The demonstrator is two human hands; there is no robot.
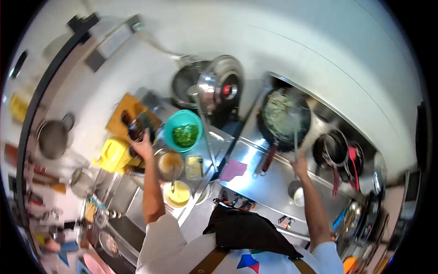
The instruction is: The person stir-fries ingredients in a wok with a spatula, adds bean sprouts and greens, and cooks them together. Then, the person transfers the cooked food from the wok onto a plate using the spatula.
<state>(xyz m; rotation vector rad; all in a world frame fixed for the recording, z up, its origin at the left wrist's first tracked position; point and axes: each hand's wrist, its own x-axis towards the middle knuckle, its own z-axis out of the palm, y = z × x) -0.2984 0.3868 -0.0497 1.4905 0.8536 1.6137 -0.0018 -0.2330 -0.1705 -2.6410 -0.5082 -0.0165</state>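
My left hand (pixel 143 145) is closed around a dark brown bottle (pixel 135 129), beside a wooden board (pixel 119 119) and a yellow jug (pixel 114 154). My right hand (pixel 299 166) grips the long thin handle of a cooking utensil (pixel 295 137). Its far end reaches into a dark wok (pixel 305 119) on the stove, where steam blurs its shape. Pale shredded food (pixel 277 112) lies in the wok's left part. To the right of my left hand stands a teal bowl (pixel 169 122) of chopped greens (pixel 185 135).
A lidded pot (pixel 185 86) stands at the back. Near the counter's front are a bowl of yellow liquid (pixel 178 195) and a container of brownish liquid (pixel 170 163). Smaller pans (pixel 331 147) sit right of the wok. A purple cloth (pixel 233 170) lies on the steel counter.
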